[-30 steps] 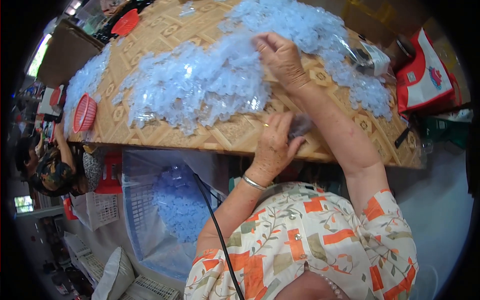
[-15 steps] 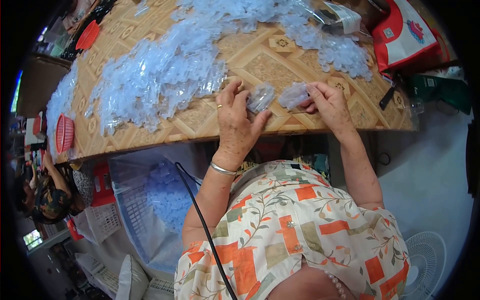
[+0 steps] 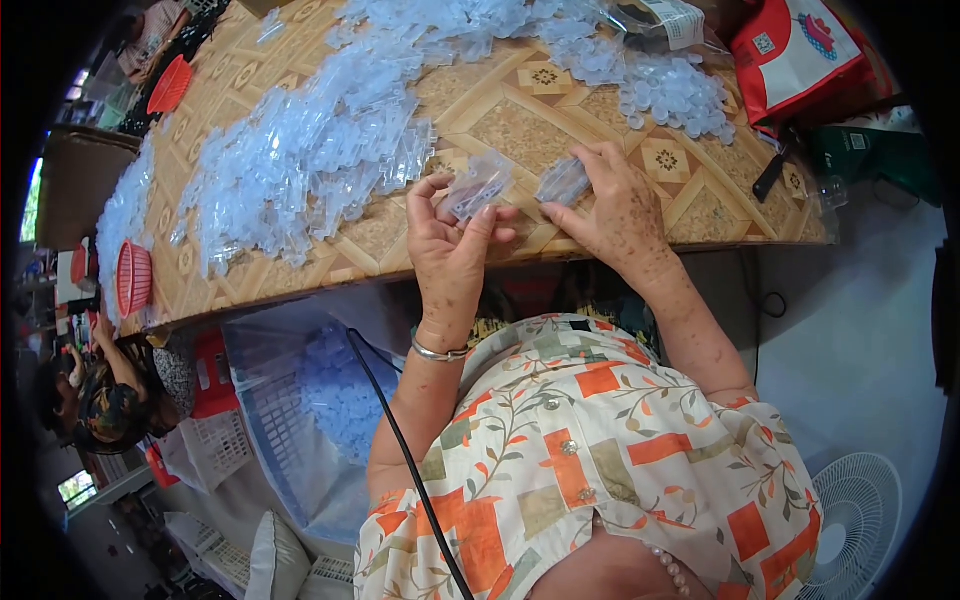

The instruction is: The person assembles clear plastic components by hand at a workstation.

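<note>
At the desk's [image 3: 700,190] near edge, the left hand [image 3: 452,250] pinches a clear plastic piece [image 3: 478,185], long axis slanting up to the right. Just beside it, the right hand [image 3: 612,205] pinches a second piece [image 3: 563,181]. A heap of pieces [image 3: 300,150] covers the patterned desk's left; a basket [image 3: 300,400] sits below.

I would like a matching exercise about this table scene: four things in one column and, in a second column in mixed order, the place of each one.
Things:
1. left hand
2. right hand
3. red basket
4. blue crate

Places:
A. on the table's left end
B. below the table edge, lined with a clear bag, with pale blue pieces inside
C. holds a clear plastic piece raised above the table
D. holds a clear plastic piece low on the table top

Pairs: 1-C, 2-D, 3-A, 4-B
</note>
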`<move>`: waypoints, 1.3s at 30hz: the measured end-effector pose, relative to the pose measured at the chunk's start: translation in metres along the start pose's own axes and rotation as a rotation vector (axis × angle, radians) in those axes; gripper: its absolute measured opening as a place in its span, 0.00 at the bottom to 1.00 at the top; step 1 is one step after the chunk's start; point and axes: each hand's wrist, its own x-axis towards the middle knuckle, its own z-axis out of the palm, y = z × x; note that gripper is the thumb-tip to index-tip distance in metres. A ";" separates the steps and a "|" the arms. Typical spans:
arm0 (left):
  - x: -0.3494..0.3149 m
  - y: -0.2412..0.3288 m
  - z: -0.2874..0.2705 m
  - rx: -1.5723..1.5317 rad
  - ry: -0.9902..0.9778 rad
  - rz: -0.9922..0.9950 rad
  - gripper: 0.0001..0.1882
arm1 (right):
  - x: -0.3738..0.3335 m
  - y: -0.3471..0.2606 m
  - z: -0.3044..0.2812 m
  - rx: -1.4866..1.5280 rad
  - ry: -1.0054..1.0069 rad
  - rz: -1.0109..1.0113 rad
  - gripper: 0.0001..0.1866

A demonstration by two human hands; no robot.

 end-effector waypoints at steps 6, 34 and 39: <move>0.001 -0.003 0.007 -0.183 0.029 -0.044 0.24 | -0.006 -0.004 -0.011 0.309 0.076 0.025 0.37; -0.021 0.015 0.018 -0.485 -0.395 -0.251 0.32 | -0.018 -0.018 -0.032 0.528 0.132 -0.264 0.45; -0.023 0.024 0.021 -0.432 -0.429 -0.194 0.32 | -0.017 -0.021 -0.034 0.457 0.172 -0.376 0.46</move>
